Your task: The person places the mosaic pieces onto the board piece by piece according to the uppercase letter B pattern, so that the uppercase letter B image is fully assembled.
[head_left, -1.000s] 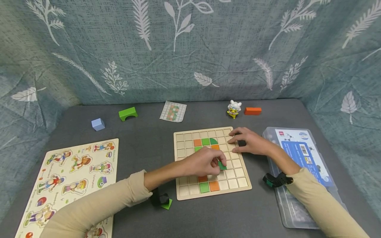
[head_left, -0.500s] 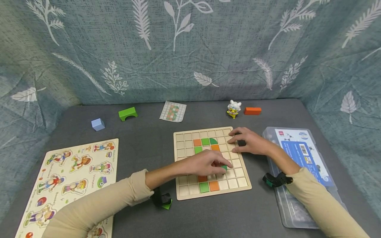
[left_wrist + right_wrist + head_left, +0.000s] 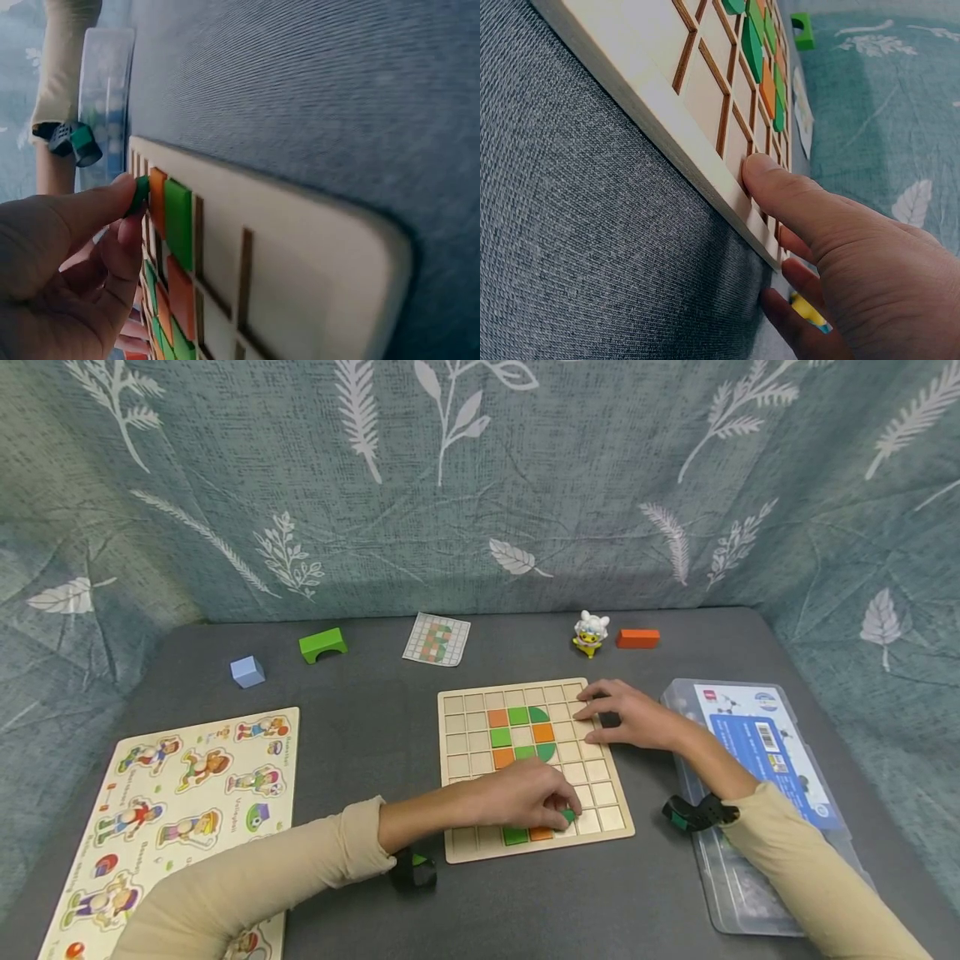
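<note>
My left hand [image 3: 517, 793] pinches a small dark green tile [image 3: 137, 196] between thumb and fingers, low over the near rows of a wooden grid board [image 3: 611, 818]. The tile's full outline is covered by my fingertips. Orange tiles [image 3: 543, 732], light green tiles [image 3: 500, 737] and dark green rounded tiles [image 3: 546, 751] fill some squares; my left hand hides part of the pattern in the head view. At the board's far right edge rests my right hand [image 3: 633, 718], its fingers spread and its thumb on the grid in the right wrist view.
Behind the board lie a pattern card [image 3: 437, 640], a figurine [image 3: 590, 633] and an orange block [image 3: 637, 639]. A green arch block [image 3: 323, 645] and blue cube [image 3: 247, 672] stand back left. A picture puzzle [image 3: 180, 789] is left; a clear plastic box [image 3: 727, 877] is right.
My left hand has moved toward the near edge of the board with the dark green tile, uncovering tiles in the middle rows. My right hand has stayed in place.
</note>
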{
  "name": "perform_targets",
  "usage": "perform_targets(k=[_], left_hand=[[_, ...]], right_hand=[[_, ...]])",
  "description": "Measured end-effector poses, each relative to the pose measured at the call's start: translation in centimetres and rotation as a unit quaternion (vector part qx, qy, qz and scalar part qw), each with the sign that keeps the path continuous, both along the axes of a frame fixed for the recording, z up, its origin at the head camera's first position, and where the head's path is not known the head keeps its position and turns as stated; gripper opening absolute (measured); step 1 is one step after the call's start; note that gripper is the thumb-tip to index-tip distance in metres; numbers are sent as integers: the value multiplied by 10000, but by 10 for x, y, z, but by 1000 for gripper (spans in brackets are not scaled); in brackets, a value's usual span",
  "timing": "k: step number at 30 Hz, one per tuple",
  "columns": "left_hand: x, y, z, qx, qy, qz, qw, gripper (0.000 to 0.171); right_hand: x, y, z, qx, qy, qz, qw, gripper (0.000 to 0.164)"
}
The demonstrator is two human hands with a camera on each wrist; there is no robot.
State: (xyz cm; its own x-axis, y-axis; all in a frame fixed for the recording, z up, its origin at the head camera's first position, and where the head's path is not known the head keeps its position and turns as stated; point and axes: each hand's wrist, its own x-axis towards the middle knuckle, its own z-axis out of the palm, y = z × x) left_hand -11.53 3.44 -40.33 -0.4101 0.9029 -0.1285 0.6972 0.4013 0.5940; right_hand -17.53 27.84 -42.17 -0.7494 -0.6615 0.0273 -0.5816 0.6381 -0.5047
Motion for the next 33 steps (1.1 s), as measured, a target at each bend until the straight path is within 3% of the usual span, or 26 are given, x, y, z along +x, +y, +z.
perform_targets(k=[4, 7, 14, 18, 26, 31, 33], left_hand=[[4, -2, -2, -147, 371, -4, 9992, 22], [7, -2, -2, -208, 716, -176, 9971, 25], [15, -5, -4, 62, 1938, -649, 9789, 13], [19, -5, -5, 188, 2213, -597, 9732, 9], [24, -4, -4, -88, 2203, -250, 9751, 10], [29, -4, -5, -141, 2580, 48, 9660, 10], [31, -6, -5, -217, 2681, 30, 9631, 12]], right_hand=[[-1, 0, -1, 17, 3, -13, 10000, 35], [-1, 0, 0, 24, 26, -26, 10000, 35], [0, 0, 1, 63, 22, -26, 10000, 35], [0, 0, 2, 84, 6, -34, 10000, 35], [1, 0, 2, 100, -22, -48, 9999, 35], [1, -1, 2, 85, -39, -67, 9999, 36], [0, -2, 2, 70, -41, -69, 9999, 36]])
